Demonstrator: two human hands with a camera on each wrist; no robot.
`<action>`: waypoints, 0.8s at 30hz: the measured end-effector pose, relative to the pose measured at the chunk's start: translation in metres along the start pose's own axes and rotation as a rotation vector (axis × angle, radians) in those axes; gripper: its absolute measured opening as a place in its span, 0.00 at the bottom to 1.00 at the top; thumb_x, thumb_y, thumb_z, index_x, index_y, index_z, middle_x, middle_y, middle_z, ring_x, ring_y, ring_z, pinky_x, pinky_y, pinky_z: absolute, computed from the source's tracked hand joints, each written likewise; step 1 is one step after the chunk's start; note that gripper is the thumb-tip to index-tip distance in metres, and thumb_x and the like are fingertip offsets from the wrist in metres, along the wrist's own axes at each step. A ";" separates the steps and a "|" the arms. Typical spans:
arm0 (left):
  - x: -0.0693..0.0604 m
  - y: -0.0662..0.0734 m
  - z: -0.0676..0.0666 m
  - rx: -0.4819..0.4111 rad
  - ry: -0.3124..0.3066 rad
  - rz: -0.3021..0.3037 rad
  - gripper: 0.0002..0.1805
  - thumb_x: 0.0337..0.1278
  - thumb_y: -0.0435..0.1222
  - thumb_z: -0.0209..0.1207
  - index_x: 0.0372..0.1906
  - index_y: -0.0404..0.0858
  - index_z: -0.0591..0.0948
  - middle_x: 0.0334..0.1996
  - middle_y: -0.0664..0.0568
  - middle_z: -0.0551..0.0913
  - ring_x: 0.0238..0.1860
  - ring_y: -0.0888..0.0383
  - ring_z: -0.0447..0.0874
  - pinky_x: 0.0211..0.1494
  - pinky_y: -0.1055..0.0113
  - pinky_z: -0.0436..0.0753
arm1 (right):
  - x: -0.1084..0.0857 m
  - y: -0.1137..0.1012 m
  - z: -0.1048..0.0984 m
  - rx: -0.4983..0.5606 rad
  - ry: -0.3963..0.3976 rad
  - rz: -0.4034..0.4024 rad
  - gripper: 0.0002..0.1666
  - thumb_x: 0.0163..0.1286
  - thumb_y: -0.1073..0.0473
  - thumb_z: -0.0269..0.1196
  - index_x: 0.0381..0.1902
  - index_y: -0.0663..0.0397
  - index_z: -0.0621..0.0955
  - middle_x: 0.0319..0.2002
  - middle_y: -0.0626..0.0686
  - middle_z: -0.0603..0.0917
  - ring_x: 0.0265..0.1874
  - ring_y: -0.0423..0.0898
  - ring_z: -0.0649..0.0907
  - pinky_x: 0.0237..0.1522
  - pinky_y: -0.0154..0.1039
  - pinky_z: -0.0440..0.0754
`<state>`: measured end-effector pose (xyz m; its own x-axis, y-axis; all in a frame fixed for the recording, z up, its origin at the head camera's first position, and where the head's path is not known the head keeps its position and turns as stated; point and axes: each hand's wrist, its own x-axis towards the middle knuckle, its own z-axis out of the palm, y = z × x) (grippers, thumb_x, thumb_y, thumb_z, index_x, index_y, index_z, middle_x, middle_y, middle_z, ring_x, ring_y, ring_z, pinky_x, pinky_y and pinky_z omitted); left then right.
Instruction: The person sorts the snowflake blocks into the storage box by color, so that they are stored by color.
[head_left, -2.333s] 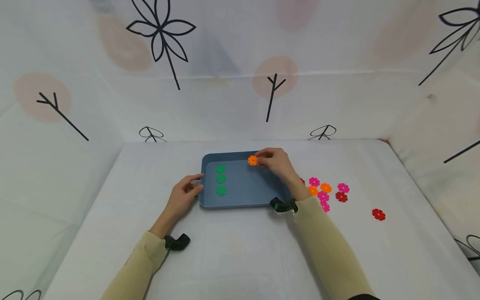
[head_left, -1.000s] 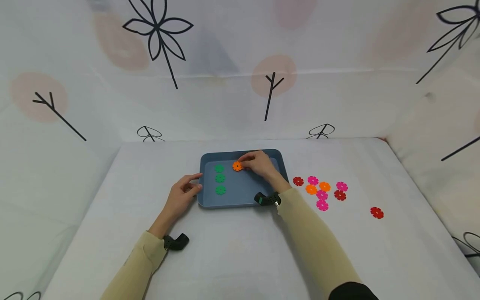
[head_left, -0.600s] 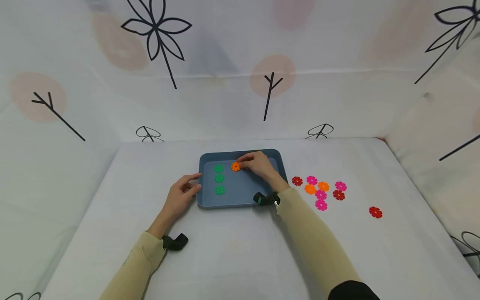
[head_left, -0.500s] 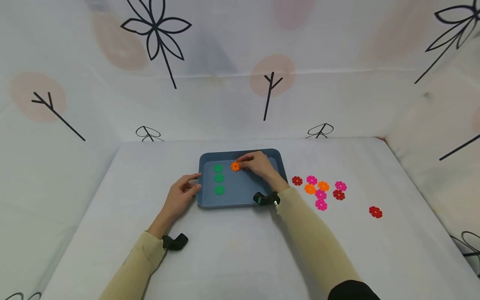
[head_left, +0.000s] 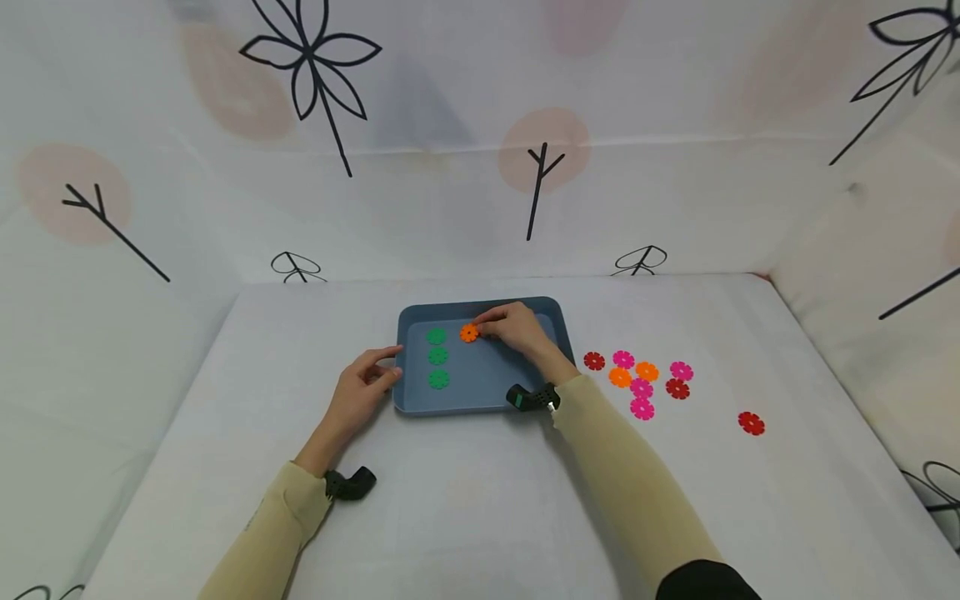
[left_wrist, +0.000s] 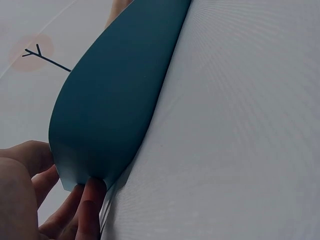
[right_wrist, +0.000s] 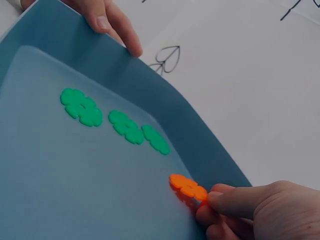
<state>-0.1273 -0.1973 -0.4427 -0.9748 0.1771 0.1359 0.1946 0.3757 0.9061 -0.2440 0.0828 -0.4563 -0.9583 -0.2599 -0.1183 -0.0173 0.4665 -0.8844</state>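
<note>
A blue-grey tray (head_left: 495,409) lies on the white table. Inside it, at the left, three green flower discs (head_left: 438,356) stand in a column. My right hand (head_left: 517,329) pinches an orange flower disc (head_left: 468,333) by its edge, right of the top green one; in the right wrist view the orange disc (right_wrist: 188,187) is held at the tray floor between thumb and fingers (right_wrist: 232,205). My left hand (head_left: 360,392) touches the tray's left edge, and in the left wrist view its fingers (left_wrist: 92,200) rest against the outer wall of the tray (left_wrist: 105,100).
Right of the tray lie several loose discs: red (head_left: 594,361), pink (head_left: 623,359) and orange (head_left: 647,372) ones. Another red disc (head_left: 752,423) lies farther right. A patterned white cloth (head_left: 435,217) stands behind the table.
My right hand has carried the orange disc leftward from the tray's upper right to beside the top green disc, then shifted only slightly. The left hand remains at the tray's edge.
</note>
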 end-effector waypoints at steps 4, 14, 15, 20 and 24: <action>-0.001 -0.001 0.000 0.005 0.002 -0.003 0.23 0.69 0.32 0.59 0.65 0.29 0.75 0.56 0.34 0.77 0.44 0.54 0.81 0.42 0.70 0.79 | 0.000 0.000 0.000 0.013 0.004 -0.007 0.12 0.69 0.59 0.66 0.47 0.58 0.89 0.46 0.56 0.87 0.38 0.49 0.81 0.43 0.41 0.76; 0.000 -0.001 -0.001 -0.014 -0.001 0.001 0.23 0.69 0.32 0.60 0.65 0.30 0.75 0.56 0.34 0.77 0.43 0.55 0.81 0.41 0.70 0.79 | -0.002 -0.003 -0.001 0.049 0.020 -0.015 0.12 0.69 0.61 0.66 0.47 0.60 0.88 0.41 0.57 0.87 0.36 0.49 0.83 0.42 0.41 0.78; 0.000 -0.001 -0.001 -0.015 -0.002 0.000 0.23 0.69 0.32 0.60 0.65 0.30 0.75 0.56 0.34 0.77 0.43 0.54 0.81 0.41 0.70 0.79 | -0.002 -0.004 -0.001 0.053 0.018 -0.016 0.12 0.69 0.61 0.66 0.47 0.60 0.88 0.41 0.57 0.87 0.36 0.49 0.83 0.42 0.40 0.79; 0.001 -0.001 -0.001 -0.021 -0.003 -0.010 0.23 0.69 0.32 0.60 0.65 0.30 0.76 0.56 0.33 0.77 0.44 0.50 0.81 0.41 0.68 0.80 | -0.004 -0.009 -0.002 0.015 0.008 -0.044 0.12 0.70 0.60 0.66 0.48 0.57 0.88 0.42 0.56 0.87 0.36 0.49 0.83 0.41 0.41 0.79; 0.000 -0.001 -0.001 -0.014 -0.001 -0.013 0.22 0.69 0.32 0.60 0.65 0.30 0.76 0.56 0.34 0.77 0.44 0.49 0.81 0.43 0.61 0.82 | -0.006 -0.015 -0.003 -0.068 -0.010 -0.066 0.12 0.70 0.58 0.66 0.48 0.55 0.88 0.43 0.54 0.88 0.37 0.49 0.82 0.43 0.43 0.77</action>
<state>-0.1282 -0.1989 -0.4433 -0.9770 0.1735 0.1240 0.1807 0.3648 0.9134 -0.2390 0.0796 -0.4411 -0.9514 -0.3008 -0.0654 -0.1004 0.5041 -0.8578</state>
